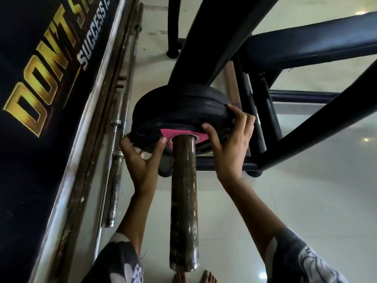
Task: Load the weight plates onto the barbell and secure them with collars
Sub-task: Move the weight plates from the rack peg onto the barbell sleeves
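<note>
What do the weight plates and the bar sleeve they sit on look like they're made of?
The weight plates look rubber-coated: matte black, with softly rounded ribbed edges and no shine. The bar sleeve looks like bare steel gone brown, probably rust or worn plating, with dull metallic glints. A pale metal ring lines the plate's hole.

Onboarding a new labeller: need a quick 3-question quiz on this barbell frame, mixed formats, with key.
1. True or false: a collar is already clamped on the barbell sleeve outside the weight plate.
2. Multiple choice: what does the left hand grip? A) the plate's rim B) the sleeve's end C) a spare bar on the floor
3. Fill in: the patch around the plate's centre hole is ____.

Key: 1 false, the sleeve is bare; 2 A, and the right hand holds the opposite rim; 3 pink.
</note>
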